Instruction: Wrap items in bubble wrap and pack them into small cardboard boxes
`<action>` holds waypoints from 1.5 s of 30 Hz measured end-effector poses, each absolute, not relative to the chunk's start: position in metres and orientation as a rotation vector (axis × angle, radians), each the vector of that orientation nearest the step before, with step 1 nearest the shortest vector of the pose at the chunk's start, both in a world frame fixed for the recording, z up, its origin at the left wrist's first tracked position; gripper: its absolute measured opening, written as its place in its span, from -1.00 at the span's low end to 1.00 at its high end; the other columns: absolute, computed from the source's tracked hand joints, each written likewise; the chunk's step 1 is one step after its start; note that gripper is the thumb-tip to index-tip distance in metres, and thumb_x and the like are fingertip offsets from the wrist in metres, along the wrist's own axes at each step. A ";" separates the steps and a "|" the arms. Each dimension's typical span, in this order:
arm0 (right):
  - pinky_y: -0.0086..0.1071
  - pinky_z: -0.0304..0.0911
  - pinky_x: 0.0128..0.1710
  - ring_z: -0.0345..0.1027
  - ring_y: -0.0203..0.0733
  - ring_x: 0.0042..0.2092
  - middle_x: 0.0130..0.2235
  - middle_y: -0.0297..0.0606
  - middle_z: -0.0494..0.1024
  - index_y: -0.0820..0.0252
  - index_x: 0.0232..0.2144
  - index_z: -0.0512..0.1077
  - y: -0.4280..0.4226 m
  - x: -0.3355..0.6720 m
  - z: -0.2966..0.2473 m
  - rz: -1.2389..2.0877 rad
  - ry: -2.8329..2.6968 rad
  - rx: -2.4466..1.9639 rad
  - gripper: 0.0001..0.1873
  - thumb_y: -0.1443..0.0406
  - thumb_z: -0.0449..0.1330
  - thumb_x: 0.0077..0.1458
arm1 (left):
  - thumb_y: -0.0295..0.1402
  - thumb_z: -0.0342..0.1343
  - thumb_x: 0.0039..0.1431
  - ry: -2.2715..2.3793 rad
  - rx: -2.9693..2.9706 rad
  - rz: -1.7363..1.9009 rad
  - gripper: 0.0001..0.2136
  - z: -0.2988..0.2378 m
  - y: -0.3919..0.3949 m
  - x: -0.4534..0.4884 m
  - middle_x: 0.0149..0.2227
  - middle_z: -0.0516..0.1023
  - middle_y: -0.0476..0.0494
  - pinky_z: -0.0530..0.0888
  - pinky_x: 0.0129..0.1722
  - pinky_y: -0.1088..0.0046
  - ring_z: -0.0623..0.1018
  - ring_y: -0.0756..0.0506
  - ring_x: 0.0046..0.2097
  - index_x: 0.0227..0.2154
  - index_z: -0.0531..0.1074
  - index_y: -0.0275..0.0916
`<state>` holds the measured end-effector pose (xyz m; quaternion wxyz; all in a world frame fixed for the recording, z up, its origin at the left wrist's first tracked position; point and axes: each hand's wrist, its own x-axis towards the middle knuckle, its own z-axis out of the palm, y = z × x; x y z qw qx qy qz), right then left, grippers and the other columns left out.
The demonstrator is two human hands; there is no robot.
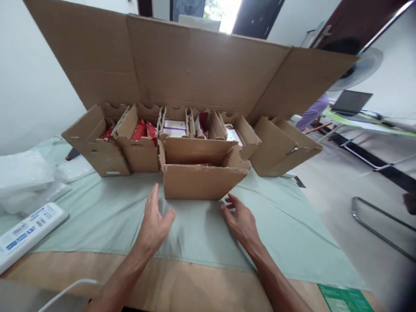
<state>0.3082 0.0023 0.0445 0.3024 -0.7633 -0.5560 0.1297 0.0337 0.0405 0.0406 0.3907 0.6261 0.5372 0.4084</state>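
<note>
A brown cardboard bin (pixel 195 182) stands in front of a row of similar bins, turned sideways, with a little red showing inside it. My left hand (pixel 155 223) is just short of its near left corner, fingers stretched and thumb apart, holding nothing. Near the bin's right lower corner, my right hand (pixel 239 220) is open with the fingers slightly curled. Whether its fingertips touch the cardboard I cannot tell. Behind stand several bins; one holds red packets (pixel 144 130), another a white box with a purple stripe (pixel 174 128).
A tall cardboard panel (pixel 201 65) rises behind the bins. On the green cloth (pixel 279 225) at left lie clear plastic bags (pixel 26 177) and a long white box with blue print (pixel 30 234). A white cable (pixel 74 284) crosses the lower left. A laptop (pixel 351 103) sits on a far table.
</note>
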 end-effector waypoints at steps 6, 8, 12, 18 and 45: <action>-0.10 0.49 -0.14 0.61 0.01 -0.20 -0.21 -0.17 0.72 0.11 -0.23 0.61 -0.034 0.278 0.043 0.448 -1.812 -1.802 -0.70 0.13 0.11 0.26 | -0.39 0.14 0.13 1.374 2.124 0.556 -0.49 0.022 -0.018 -0.003 0.39 0.25 -0.44 0.14 0.37 -0.27 0.18 -0.45 0.43 0.19 0.42 -0.25; -0.19 0.51 -0.16 0.61 -0.06 -0.21 -0.22 -0.21 0.72 0.09 -0.20 0.61 -0.026 0.245 0.048 0.544 -1.965 -1.588 -0.74 0.21 0.12 0.29 | -0.39 0.16 0.13 1.349 2.248 0.450 -0.50 0.023 -0.024 -0.005 0.40 0.23 -0.46 0.11 0.38 -0.28 0.18 -0.47 0.43 0.18 0.44 -0.26; -0.25 0.51 -0.08 0.61 -0.13 -0.17 -0.18 -0.23 0.71 0.09 -0.16 0.59 0.012 0.166 0.061 0.599 -2.189 -1.219 -0.76 0.35 0.11 0.29 | -0.28 0.14 0.25 1.297 2.381 0.464 -0.36 0.016 -0.027 -0.005 0.42 0.18 -0.47 0.07 0.41 -0.23 0.14 -0.45 0.45 0.37 0.20 -0.29; -0.15 0.45 0.08 0.53 -0.03 0.05 0.03 -0.11 0.64 0.18 -0.08 0.59 0.097 0.050 0.076 0.545 -2.436 -0.958 -0.74 0.43 0.18 0.24 | -0.04 0.00 0.38 1.286 2.343 0.600 -0.38 -0.001 -0.031 -0.001 0.37 0.31 -0.36 0.11 0.40 -0.15 0.23 -0.44 0.40 0.38 0.17 -0.23; -0.16 0.31 0.16 0.37 -0.11 0.14 0.11 -0.20 0.53 0.09 -0.12 0.46 0.228 -0.157 0.092 0.525 -2.057 -0.757 -0.81 0.31 0.04 0.39 | -0.23 0.17 0.23 1.206 2.379 0.763 -0.45 -0.021 -0.016 0.010 0.37 0.32 -0.33 0.15 0.31 -0.23 0.21 -0.47 0.39 0.28 0.38 -0.19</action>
